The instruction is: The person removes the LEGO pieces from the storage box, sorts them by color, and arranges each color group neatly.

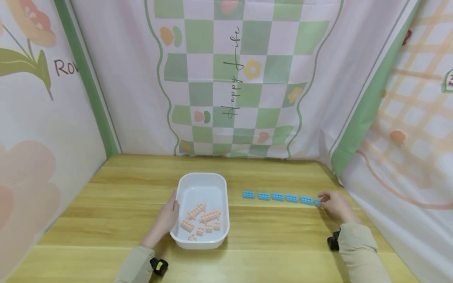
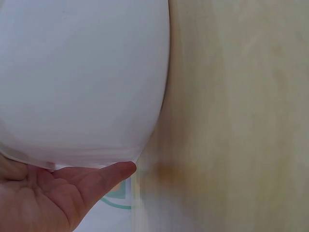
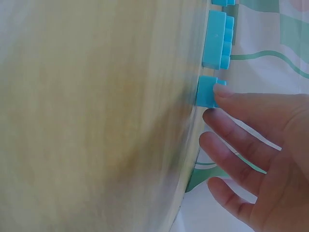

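My left hand (image 1: 167,217) grips the left side of a white plastic tub (image 1: 227,212). In the left wrist view its thumb (image 2: 108,178) lies along the tub's outer wall, while the other fingers are mostly hidden. Several peach building blocks, long and short, lie inside, such as a long peach block (image 1: 210,216). To the right, my right hand (image 1: 336,205) pinches a small blue building block (image 3: 205,91) between thumb and forefinger, the other fingers spread apart. That block stands at the right end of a row of longer blue blocks (image 1: 277,196), near its neighbour (image 3: 213,38).
The wooden table (image 1: 276,247) carries the tub and the row of blocks. A checked green-and-white curtain (image 1: 233,90) hangs behind its far edge, with more printed cloth (image 1: 400,157) along the right side and on the left.
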A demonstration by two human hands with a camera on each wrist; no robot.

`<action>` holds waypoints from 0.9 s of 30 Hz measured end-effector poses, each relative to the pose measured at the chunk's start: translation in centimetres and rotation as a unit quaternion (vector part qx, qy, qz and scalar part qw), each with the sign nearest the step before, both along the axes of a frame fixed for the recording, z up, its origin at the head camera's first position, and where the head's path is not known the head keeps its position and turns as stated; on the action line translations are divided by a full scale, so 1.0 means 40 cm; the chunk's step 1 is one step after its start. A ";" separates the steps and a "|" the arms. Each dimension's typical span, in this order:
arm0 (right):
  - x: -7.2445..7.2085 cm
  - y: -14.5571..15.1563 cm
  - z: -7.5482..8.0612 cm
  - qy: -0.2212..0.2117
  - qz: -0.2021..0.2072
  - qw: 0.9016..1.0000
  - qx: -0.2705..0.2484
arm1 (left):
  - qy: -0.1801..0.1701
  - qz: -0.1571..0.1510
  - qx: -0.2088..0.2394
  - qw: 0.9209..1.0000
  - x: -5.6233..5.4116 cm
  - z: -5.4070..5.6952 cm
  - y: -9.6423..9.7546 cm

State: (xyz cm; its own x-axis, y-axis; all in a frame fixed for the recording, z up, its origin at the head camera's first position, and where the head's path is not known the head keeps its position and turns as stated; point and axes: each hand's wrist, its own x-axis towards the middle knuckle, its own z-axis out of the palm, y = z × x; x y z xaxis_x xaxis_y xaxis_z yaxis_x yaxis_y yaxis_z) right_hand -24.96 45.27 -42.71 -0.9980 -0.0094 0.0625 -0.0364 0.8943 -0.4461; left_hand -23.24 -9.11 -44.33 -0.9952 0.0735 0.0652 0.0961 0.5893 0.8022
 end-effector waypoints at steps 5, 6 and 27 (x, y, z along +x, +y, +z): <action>0.007 0.000 -0.001 -0.007 -0.006 1.000 -0.005 | -0.005 -0.002 0.003 1.000 0.000 0.000 0.001; 0.009 -0.001 -0.001 -0.008 -0.007 1.000 -0.005 | -0.004 -0.001 0.003 1.000 0.000 0.000 0.001; 0.002 -0.144 0.097 0.167 0.004 0.985 -0.050 | 0.002 0.003 -0.005 1.000 -0.007 -0.004 0.001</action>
